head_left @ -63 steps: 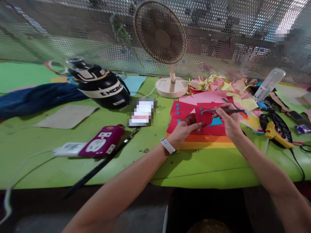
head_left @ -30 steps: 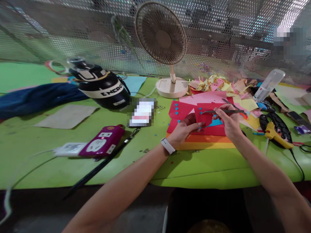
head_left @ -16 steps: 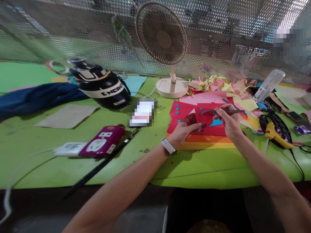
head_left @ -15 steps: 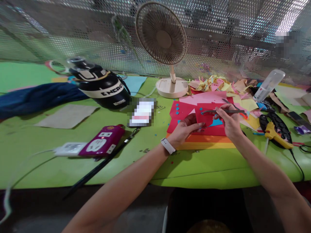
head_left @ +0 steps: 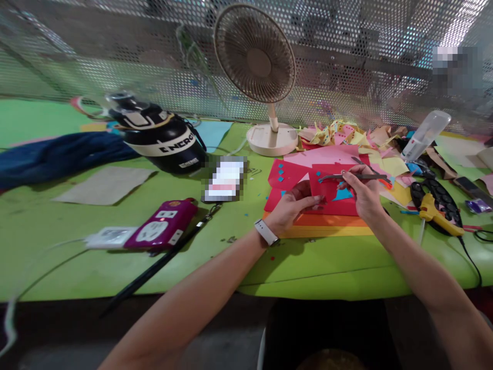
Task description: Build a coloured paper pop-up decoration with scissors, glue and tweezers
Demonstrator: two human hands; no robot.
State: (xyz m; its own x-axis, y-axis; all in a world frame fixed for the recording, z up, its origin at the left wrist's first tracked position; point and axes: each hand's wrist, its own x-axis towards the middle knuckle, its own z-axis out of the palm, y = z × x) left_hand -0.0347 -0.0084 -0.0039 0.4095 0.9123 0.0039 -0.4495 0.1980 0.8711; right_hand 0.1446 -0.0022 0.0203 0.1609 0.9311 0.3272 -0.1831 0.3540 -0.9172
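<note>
My left hand pinches the lower edge of a small red paper piece, raised over a larger red sheet. In my right hand are dark tweezers, pointing left. Their tips are at a small blue paper square on the held piece; I cannot tell whether they grip it or only touch it. Several little blue squares sit in a column on red paper to the left. Under the hands lies a blue paper scrap, and orange and yellow sheets show below the red.
A fan stands behind the papers, with paper scraps heaped beside it. To the right lie a yellow glue gun and a clear bottle. On the left are a phone, a purple power strip and a black jug.
</note>
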